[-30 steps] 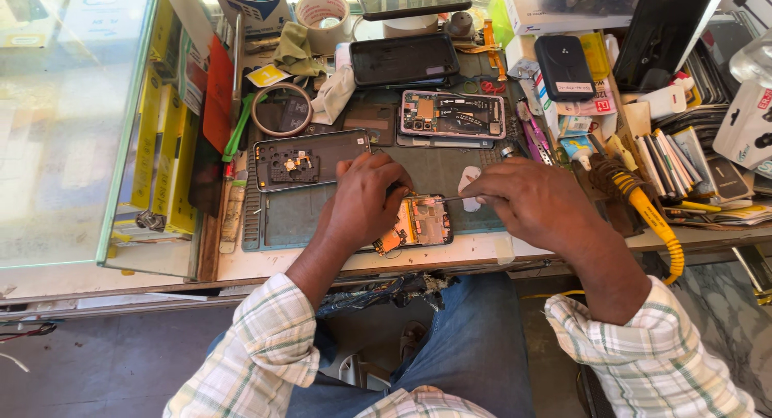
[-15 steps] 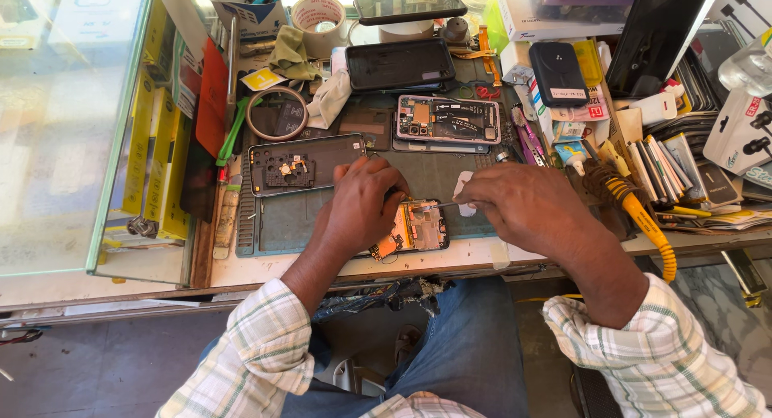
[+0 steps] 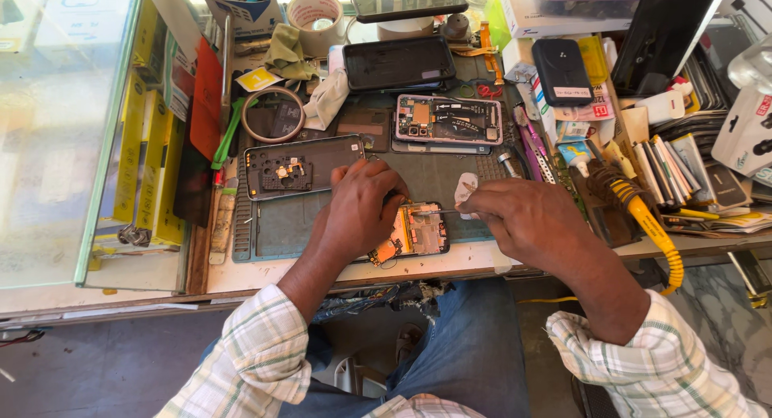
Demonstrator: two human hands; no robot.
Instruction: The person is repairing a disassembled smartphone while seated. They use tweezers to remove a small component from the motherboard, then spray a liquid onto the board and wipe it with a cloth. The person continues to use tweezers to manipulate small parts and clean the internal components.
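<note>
Head camera looks straight down on an opened phone point(image 3: 418, 231) with an orange board showing, lying on a grey-green work mat point(image 3: 281, 225) at the near edge of a cluttered bench. Left hand point(image 3: 362, 205) is curled over the phone's left end, fingers pressing it down and hiding that part of it. Right hand point(image 3: 523, 221) sits just to the phone's right, fingers pinched on a thin metal tool point(image 3: 438, 213) whose tip reaches over the phone's board; it looks like tweezers, though the view is too small to be sure. Just above the right hand's thumb lies a small white pick point(image 3: 466, 186). Beyond the left hand rests a dark back cover point(image 3: 304, 166), and further off another opened phone point(image 3: 448, 120), a black phone face up point(image 3: 400, 62) and a roll of tape point(image 3: 315, 11). To the right of the right hand a yellow-handled soldering iron point(image 3: 643, 217) lies among stacked boxes and packets. Well left of the left hand a glass counter top point(image 3: 56, 128) meets the bench, with yellow packets beside it. Below the bench edge show jeans and checked sleeves; the floor there is dim and hard to make out.
</note>
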